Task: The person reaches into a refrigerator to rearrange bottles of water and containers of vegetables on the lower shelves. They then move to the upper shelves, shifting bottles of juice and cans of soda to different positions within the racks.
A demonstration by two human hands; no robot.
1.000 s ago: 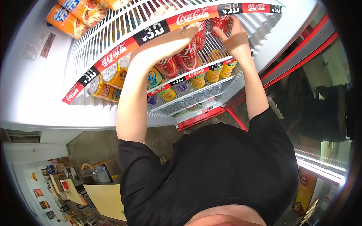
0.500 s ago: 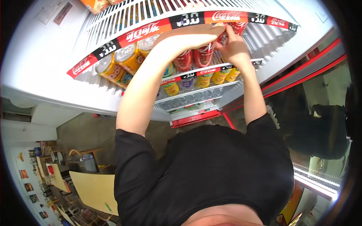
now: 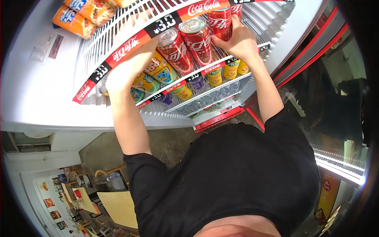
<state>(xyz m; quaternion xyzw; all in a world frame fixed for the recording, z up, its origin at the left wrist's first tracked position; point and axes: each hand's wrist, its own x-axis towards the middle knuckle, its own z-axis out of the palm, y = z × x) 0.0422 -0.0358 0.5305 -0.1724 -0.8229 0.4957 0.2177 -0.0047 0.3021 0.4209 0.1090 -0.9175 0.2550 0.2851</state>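
Observation:
Inside an open drinks fridge, my right hand (image 3: 241, 41) is closed around the lower part of a red Coca-Cola can (image 3: 220, 24), thumb on one side and fingers on the other. Beside it stand another red can (image 3: 196, 41) and a third red can (image 3: 175, 51), upright in a row. My left hand (image 3: 136, 59) reaches up behind the red price strip (image 3: 125, 50) at the left, near the yellow cans (image 3: 161, 68). Strip and wire rack hide most of its fingers, so I cannot see whether it holds anything.
Orange packs (image 3: 75, 20) lie on the wire rack (image 3: 130, 17) above. Lower shelves hold yellow bottles (image 3: 215, 77) and clear bottles (image 3: 205, 100). The red-edged fridge door (image 3: 312, 51) stands open at right. Tables (image 3: 118, 207) are at lower left.
My left hand has moved left, away from the red cans, to the yellow cans' side. My right hand stays at the red cans. The view has shifted, showing the red cans more fully.

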